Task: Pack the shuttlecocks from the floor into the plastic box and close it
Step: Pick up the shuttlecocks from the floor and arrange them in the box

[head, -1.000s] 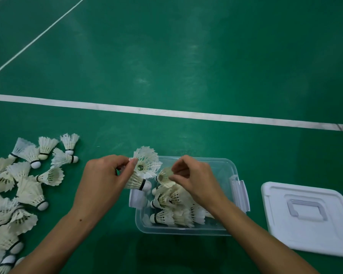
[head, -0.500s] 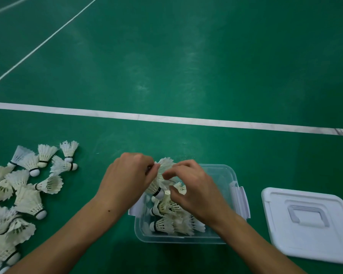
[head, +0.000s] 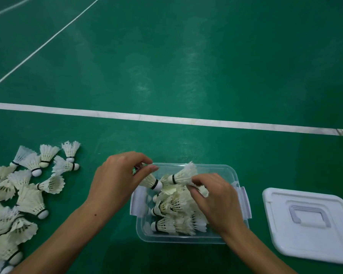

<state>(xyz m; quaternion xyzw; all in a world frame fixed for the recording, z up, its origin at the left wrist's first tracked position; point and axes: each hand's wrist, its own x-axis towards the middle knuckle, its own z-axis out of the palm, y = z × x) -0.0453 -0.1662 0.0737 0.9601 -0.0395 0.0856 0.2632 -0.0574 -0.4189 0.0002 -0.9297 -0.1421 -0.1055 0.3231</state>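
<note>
At the far left, a loose heap of shuttlecocks [head: 24, 194] is spread over the green floor [head: 186, 66], most lying on their sides with feathers overlapping; a few at the top of the heap are set slightly apart from the rest. A broad white court line [head: 166, 117] is drawn across the floor beyond them, and a thinner line [head: 48, 40] runs diagonally at the upper left.

Just right of the heap, the left hand [head: 117, 180] is held above the left end of the plastic box [head: 186, 239]. One shuttlecock [head: 151, 181] is pinched by its feather end between the thumb and curled fingers [head: 145, 160], with its white cork pointed down and to the right over the box.

The clear box is placed on the floor between the forearms, its lid off and its white side latches [head: 245, 202] folded outward. Several shuttlecocks [head: 172, 214] are packed inside, mostly lying on their sides with corks toward the left.

The right hand [head: 216, 198] is held over the right half of the box. Another shuttlecock [head: 183, 175] is gripped at its feathers by the bent fingers [head: 194, 183], its cork end turned leftward and close to the cork of the one in the left hand.

At the far right, the white lid [head: 309, 224] is laid flat on the floor, apart from the box, with its recessed handle facing up.
</note>
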